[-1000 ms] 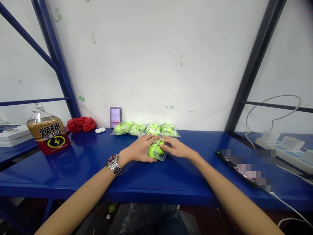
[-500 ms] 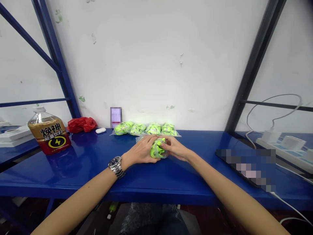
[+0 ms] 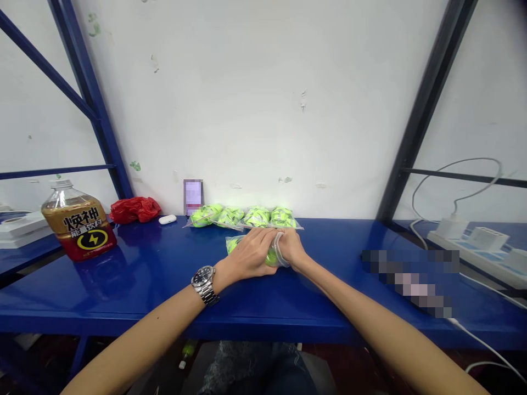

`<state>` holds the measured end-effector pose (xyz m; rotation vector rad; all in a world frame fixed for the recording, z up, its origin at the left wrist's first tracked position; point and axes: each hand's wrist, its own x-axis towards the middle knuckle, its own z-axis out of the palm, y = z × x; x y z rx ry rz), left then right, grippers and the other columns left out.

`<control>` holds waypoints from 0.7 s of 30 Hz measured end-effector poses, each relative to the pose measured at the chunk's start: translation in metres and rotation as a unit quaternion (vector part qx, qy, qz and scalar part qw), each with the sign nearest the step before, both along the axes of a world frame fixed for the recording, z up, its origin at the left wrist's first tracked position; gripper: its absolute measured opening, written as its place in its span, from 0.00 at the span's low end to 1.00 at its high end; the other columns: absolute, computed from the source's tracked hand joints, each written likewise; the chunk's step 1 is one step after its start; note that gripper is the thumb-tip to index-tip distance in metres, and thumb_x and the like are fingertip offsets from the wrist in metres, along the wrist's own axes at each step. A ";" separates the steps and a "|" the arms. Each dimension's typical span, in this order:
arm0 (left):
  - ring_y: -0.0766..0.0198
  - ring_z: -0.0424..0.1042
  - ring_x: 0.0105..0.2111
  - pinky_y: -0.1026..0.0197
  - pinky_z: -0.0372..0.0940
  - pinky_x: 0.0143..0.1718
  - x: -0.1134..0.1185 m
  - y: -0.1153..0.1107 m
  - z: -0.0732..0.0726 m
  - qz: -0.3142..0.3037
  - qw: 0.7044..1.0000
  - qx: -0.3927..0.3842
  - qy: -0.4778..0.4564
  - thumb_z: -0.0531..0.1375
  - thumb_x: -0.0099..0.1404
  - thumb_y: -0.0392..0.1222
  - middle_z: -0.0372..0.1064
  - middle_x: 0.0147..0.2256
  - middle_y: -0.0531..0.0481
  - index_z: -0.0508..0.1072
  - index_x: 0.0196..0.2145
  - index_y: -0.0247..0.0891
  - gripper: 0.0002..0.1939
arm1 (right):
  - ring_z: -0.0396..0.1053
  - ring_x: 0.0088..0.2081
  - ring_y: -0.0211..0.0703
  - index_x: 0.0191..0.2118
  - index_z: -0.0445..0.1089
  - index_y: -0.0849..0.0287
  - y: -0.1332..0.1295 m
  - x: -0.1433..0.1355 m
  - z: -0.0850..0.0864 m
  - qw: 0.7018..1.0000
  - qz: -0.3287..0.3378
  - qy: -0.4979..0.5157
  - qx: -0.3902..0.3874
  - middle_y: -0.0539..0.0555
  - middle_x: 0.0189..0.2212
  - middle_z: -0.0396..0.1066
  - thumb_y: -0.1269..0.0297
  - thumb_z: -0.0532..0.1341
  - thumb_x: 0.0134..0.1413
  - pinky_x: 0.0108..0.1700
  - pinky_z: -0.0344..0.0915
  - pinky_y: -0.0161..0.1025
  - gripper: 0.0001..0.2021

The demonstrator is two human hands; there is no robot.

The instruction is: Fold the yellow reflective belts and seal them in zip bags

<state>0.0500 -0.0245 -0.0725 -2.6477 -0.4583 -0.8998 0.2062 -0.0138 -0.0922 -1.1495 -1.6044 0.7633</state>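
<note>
A clear plastic bag [image 3: 233, 244] with bright yellow-green folded fabric inside lies on the blue table [image 3: 164, 274] in front of me. Over its middle my left hand [image 3: 249, 257] is closed, the thumb low on the near side. My right hand [image 3: 293, 248] is closed at the bag's open right end, where the clear rim curves against the fingers. Most right fingertips are hidden, so I cannot tell how far they reach inside. Just behind my hands, a row of several similar filled bags [image 3: 258, 216] rests along the wall.
At the left stand a large drink bottle [image 3: 84, 225], a crumpled red plastic bag [image 3: 135, 209] and a small white case [image 3: 167, 219]. A blurred-out phone-like screen [image 3: 193, 196] leans on the wall. Toward the right lie a dark pixelated device [image 3: 411, 282] with a cable and a power strip [image 3: 465, 247].
My right hand has turned and moved slightly right, closing at the bag's mouth. My left hand has shifted a little right over the bag, and the bag's left end now shows.
</note>
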 end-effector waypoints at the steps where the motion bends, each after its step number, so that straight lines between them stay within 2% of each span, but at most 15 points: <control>1: 0.47 0.63 0.54 0.45 0.61 0.53 -0.001 0.000 0.000 0.000 1.000 0.000 -0.011 0.62 0.53 0.41 0.62 0.54 0.35 0.53 0.58 0.34 0.37 | 0.57 0.26 0.37 0.23 0.63 0.61 -0.001 0.002 0.003 1.000 0.000 0.007 0.011 0.47 0.20 0.60 0.62 0.59 0.44 0.27 0.55 0.33 0.08; 3: 0.47 0.64 0.53 0.45 0.63 0.52 -0.004 0.002 0.001 0.003 0.999 0.005 -0.033 0.63 0.53 0.42 0.63 0.53 0.35 0.53 0.58 0.34 0.37 | 0.58 0.26 0.36 0.25 0.65 0.61 -0.003 0.008 0.009 0.998 0.044 0.043 0.024 0.47 0.22 0.61 0.60 0.63 0.41 0.28 0.56 0.33 0.10; 5: 0.46 0.65 0.52 0.46 0.64 0.50 -0.007 0.004 0.001 0.005 0.998 0.014 -0.061 0.63 0.52 0.43 0.64 0.51 0.35 0.53 0.58 0.34 0.38 | 0.59 0.26 0.35 0.28 0.67 0.61 -0.006 0.015 0.016 0.988 0.124 0.085 0.012 0.47 0.23 0.62 0.56 0.66 0.42 0.27 0.58 0.33 0.14; 8: 0.46 0.66 0.51 0.46 0.65 0.50 -0.011 0.005 0.001 -0.005 0.996 0.031 -0.078 0.64 0.51 0.43 0.65 0.50 0.34 0.53 0.57 0.32 0.39 | 0.58 0.25 0.36 0.29 0.67 0.60 -0.011 0.023 0.021 0.972 0.200 0.117 -0.033 0.48 0.23 0.60 0.46 0.63 0.46 0.25 0.59 0.34 0.19; 10: 0.45 0.66 0.51 0.45 0.66 0.49 -0.012 0.004 0.000 -0.015 0.996 0.044 -0.072 0.64 0.52 0.44 0.65 0.49 0.33 0.52 0.58 0.31 0.39 | 0.55 0.23 0.34 0.27 0.65 0.59 -0.013 0.023 0.021 0.972 0.202 0.115 -0.038 0.47 0.22 0.57 0.43 0.63 0.46 0.23 0.57 0.33 0.21; 14: 0.46 0.66 0.50 0.44 0.66 0.49 -0.011 0.002 -0.002 -0.037 0.994 0.073 -0.072 0.62 0.57 0.46 0.65 0.49 0.32 0.53 0.58 0.31 0.36 | 0.49 0.22 0.32 0.23 0.59 0.59 -0.015 0.018 0.017 0.978 0.179 0.109 -0.012 0.44 0.20 0.52 0.45 0.67 0.40 0.23 0.51 0.32 0.23; 18: 0.46 0.66 0.51 0.43 0.65 0.49 -0.010 0.001 -0.003 -0.055 0.994 0.086 -0.047 0.59 0.61 0.47 0.64 0.51 0.32 0.53 0.59 0.30 0.34 | 0.47 0.22 0.31 0.22 0.56 0.59 -0.016 0.011 0.013 0.979 0.169 0.110 -0.008 0.43 0.19 0.50 0.51 0.68 0.39 0.23 0.47 0.31 0.21; 21: 0.46 0.64 0.53 0.42 0.64 0.51 -0.007 -0.001 -0.002 -0.059 0.994 0.082 -0.036 0.58 0.62 0.47 0.63 0.52 0.31 0.52 0.60 0.29 0.34 | 0.47 0.22 0.31 0.20 0.56 0.59 -0.015 0.005 0.011 0.985 0.136 0.099 0.028 0.44 0.18 0.51 0.58 0.64 0.42 0.23 0.47 0.31 0.16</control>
